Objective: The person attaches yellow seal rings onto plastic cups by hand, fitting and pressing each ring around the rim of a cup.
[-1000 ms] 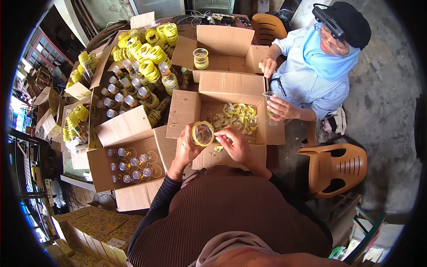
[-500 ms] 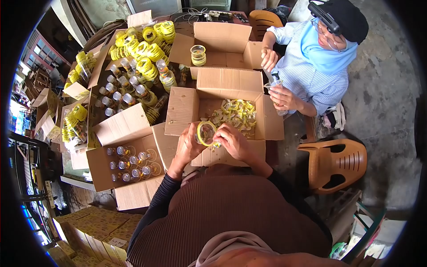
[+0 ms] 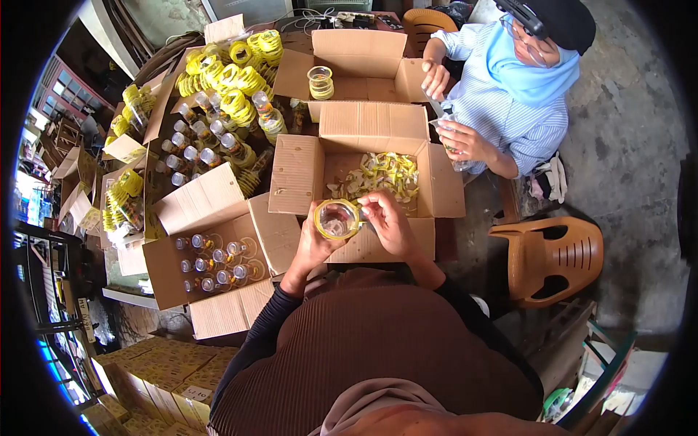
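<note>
My left hand [image 3: 315, 243] is wrapped round a clear plastic cup [image 3: 339, 219] with a yellow rim, its round end facing up. At the cup's right edge, my right hand [image 3: 387, 224] has its thumb and index finger pressed together; what they pinch is too small to make out. Both hands are over the near flap of an open cardboard box [image 3: 374, 125], which holds a heap of yellow and whitish scraps [image 3: 389, 174].
Another box [image 3: 360, 45] behind holds stacked yellow-rimmed cups [image 3: 320, 83]. Left are a box of small capped containers [image 3: 218, 265] and many yellow rings [image 3: 233, 76]. A co-worker [image 3: 502, 94] holds a clear cup at the right, near an orange chair [image 3: 534, 261].
The cup is turned more upward and my right hand has moved slightly right and up from it. The co-worker's upper hand has shifted left and up.
</note>
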### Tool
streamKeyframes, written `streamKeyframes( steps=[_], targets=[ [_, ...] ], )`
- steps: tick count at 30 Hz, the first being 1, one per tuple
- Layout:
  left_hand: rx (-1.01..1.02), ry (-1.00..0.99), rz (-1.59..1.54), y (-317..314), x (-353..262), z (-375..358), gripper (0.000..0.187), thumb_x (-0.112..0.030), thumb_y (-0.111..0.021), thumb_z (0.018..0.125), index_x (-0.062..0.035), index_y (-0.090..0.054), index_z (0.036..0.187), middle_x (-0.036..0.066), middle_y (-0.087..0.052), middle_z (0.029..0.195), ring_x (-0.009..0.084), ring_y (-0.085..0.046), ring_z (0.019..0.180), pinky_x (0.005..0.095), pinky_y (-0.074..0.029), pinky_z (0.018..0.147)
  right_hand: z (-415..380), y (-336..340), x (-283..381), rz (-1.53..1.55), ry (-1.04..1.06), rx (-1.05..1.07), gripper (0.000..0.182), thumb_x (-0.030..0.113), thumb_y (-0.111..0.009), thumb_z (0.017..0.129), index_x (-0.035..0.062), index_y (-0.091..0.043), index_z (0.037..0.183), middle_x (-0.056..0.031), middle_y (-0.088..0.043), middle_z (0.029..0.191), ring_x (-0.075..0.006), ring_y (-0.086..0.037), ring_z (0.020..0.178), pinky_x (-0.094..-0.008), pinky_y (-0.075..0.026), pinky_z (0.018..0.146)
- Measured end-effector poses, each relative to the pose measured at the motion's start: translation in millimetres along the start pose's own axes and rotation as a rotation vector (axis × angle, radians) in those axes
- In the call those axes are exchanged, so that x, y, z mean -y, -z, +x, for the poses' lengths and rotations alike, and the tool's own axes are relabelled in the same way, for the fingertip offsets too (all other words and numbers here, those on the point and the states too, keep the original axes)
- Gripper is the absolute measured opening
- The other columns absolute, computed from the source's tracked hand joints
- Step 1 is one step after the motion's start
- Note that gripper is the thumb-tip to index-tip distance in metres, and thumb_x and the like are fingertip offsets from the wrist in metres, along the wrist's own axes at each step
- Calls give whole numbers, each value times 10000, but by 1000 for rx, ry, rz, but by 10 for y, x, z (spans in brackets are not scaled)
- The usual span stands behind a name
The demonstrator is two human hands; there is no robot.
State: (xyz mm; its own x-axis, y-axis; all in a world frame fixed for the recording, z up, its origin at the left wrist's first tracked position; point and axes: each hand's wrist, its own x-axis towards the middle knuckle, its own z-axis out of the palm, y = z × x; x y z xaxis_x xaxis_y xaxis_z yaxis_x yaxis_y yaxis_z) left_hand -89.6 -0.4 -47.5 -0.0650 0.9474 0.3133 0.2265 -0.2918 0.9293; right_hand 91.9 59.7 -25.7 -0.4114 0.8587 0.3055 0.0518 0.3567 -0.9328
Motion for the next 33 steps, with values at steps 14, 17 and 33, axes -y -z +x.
streamKeyframes(
  steps=[14, 17, 33],
  targets=[
    [219, 477, -717, -90, -35, -125, 499, -22, -717, 826, -40, -467, 1257, 55, -580, 1108, 146, -591, 1013, 300, -528, 855, -134, 227, 319, -413, 232, 67, 154, -8, -662, 821, 38, -653, 968, -82, -627, 928, -271, -619, 861, -375, -510, 738],
    [70, 366, -612, -151, -97, -135, 634, -20, -713, 828, -67, -354, 1348, 65, -552, 1162, 162, -599, 1006, 306, -536, 840, -152, 245, 324, -451, 223, 94, 123, 27, -657, 835, 45, -646, 956, -78, -622, 922, -269, -615, 843, -372, -509, 720],
    [-92, -72, 523, -226, -355, -202, 96, -32, -633, 836, -50, -643, 929, 85, -610, 872, 292, -612, 888, 526, -365, 1067, -74, 98, 166, -456, 260, 250, 113, 36, -667, 797, 29, -575, 861, -105, -548, 841, -295, -575, 822, -395, -485, 719]
  ],
)
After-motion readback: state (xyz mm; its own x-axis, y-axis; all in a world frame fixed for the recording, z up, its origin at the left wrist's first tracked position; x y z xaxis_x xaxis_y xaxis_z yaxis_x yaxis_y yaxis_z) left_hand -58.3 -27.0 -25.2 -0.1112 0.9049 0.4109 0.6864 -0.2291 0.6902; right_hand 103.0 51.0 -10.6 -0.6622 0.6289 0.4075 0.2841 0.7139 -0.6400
